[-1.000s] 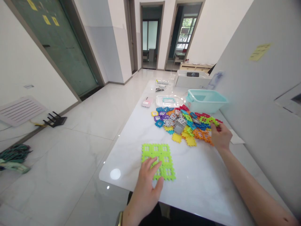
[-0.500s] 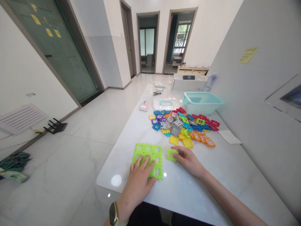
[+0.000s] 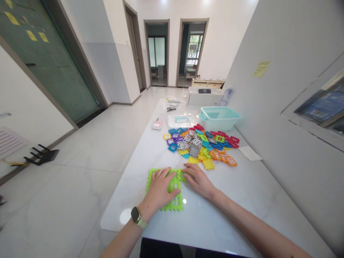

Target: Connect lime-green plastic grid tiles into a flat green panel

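A lime-green panel of joined interlocking window tiles (image 3: 175, 205) lies flat on the white table. My left hand (image 3: 160, 187) rests on top of it, fingers stretched out, covering much of its left and middle part. At the panel's upper right edge, my right hand (image 3: 199, 180) has its fingers on a single lime-green interlocking tile (image 3: 183, 177), mostly hidden by them. This tile touches or overlaps the panel's edge; whether the teeth are joined, I cannot tell.
Beyond my hands lies a pile of coloured interlocking tiles (image 3: 194, 152). Behind it stand a teal plastic bin (image 3: 220, 123) and a clear lid (image 3: 172, 122). A pink box (image 3: 157, 125) sits near the table's left edge, and white paper (image 3: 250, 154) lies by the right wall.
My right hand has moved left, bringing the green tile from beside the panel to its upper right edge. My left hand has slid farther up the panel. The camera view has turned right.
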